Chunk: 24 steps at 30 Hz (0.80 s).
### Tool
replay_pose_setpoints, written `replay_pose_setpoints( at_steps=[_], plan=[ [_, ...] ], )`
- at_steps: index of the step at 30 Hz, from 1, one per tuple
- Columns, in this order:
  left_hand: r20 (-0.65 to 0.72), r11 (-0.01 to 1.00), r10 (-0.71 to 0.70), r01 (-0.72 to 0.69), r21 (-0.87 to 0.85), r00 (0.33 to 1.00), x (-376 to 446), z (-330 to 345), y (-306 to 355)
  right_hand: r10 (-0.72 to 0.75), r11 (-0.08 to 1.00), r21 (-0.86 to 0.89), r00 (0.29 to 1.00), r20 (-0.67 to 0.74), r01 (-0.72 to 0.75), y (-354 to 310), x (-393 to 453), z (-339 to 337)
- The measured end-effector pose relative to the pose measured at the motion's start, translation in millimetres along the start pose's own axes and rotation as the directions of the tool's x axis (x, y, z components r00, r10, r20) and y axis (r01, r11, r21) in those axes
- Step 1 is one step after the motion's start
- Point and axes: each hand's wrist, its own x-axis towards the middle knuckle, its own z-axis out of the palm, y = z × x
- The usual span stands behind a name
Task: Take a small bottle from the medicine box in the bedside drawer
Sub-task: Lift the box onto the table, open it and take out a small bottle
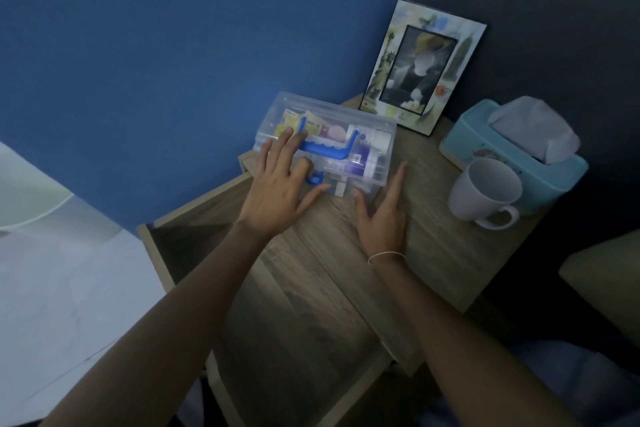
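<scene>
A clear plastic medicine box point(374, 135) with a blue handle point(323, 151) lies shut on the wooden bedside table top point(433, 243), near its far left corner. Packets and small bottles show through the lid, among them a purple-labelled bottle point(360, 158). My left hand point(280, 187) rests flat on the box's left part, fingers spread across the lid and handle. My right hand point(382, 215) lies on the table against the box's near right corner, fingers straight, holding nothing. Below and left, the open wooden drawer point(162, 253) looks dark inside.
A picture frame point(422, 66) leans against the dark wall behind the box. A teal tissue box point(502, 149) and a white mug point(485, 194) stand at the right of the table. The blue wall rises at left, and a white surface point(62, 274) lies below it.
</scene>
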Motion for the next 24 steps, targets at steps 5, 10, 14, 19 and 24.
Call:
replay_pose_setpoints(
  at_steps=[5, 10, 14, 19, 24],
  plan=[
    [-0.116, 0.991, -0.102, 0.090, -0.100, 0.988, -10, -3, -3, -0.053, 0.999, -0.009, 0.999, 0.004, 0.053, 0, -2, -1],
    [0.108, 0.704, -0.567, 0.549, -0.452, 0.816, -6, -7, 2, -0.058, 0.998, -0.016, 0.997, 0.047, 0.059, -4, -8, -8],
    [0.135, 0.653, -0.583, 0.561, -0.509, 0.801, 4, -14, -3, -0.021, 1.000, -0.009, 0.999, 0.034, 0.021, -8, -7, -15],
    [0.061, 0.601, -0.574, 0.470, -0.646, 0.817, 22, -29, -4, 0.000, 0.995, 0.102, 1.000, -0.031, 0.003, -32, 7, -22],
    [0.030, 0.585, -0.526, 0.387, -0.713, 0.850, 58, -36, -12, -0.041, 0.962, 0.267, 0.996, -0.081, 0.061, -58, 44, -30]
  ],
)
